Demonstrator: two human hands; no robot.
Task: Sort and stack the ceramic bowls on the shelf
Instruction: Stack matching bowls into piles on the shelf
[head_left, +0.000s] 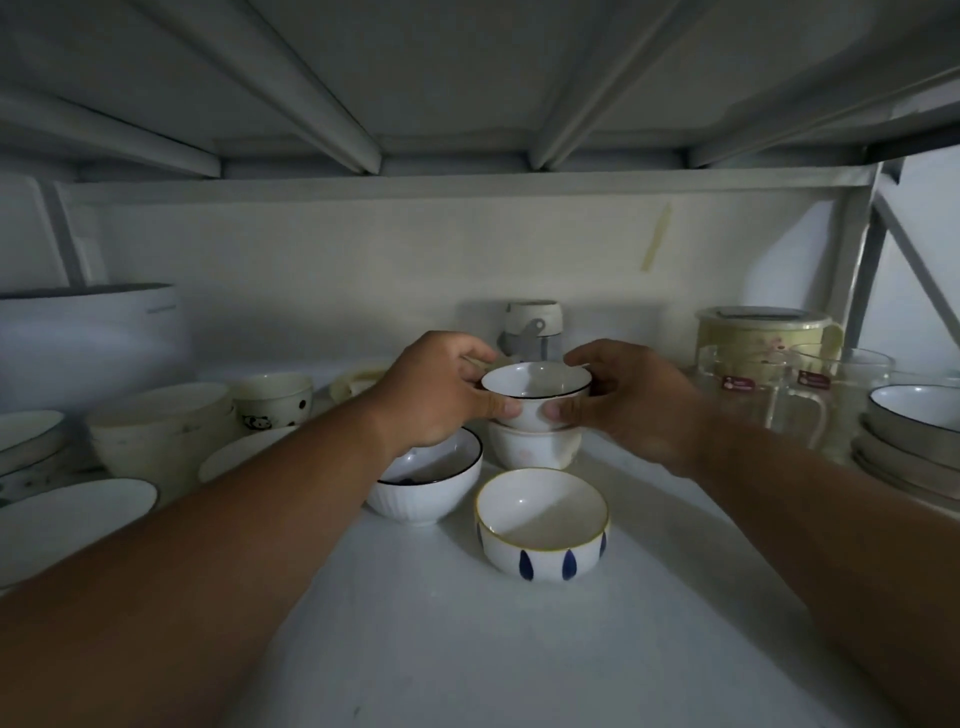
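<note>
Dim light falls on the white shelf (415, 623) before us, under a ribbed upper deck. We hold a small dark-rimmed white bowl (536, 395) between both hands at mid-shelf: our left hand (441, 395) curls round its left side, thumb on the near wall, fingers behind the rim; our right hand (623, 400) grips the right side in the same way. It sits on, or just above, a plain white bowl (532, 449) directly beneath; we cannot tell whether the two touch.

Just left of that pair, partly under our left wrist, stands a ribbed white bowl with a dark rim (426, 488). Nearest to us, apart from the others, a bowl with a yellow rim and blue teardrop marks (542, 525) sits upright.

Farther left we see a stack of cream bowls (156, 431), a cream cup with a panda print (272, 397) and flat white plates (67, 514) at the edge. A large white pot (88, 338) stands behind them. At the back wall is a small white bottle (530, 327). To the right stand clear glass jugs (769, 395) with red labels, a lidded pale-yellow container (763, 327) behind them, and a stack of dark-rimmed shallow bowls (909, 431) at the far right.
</note>
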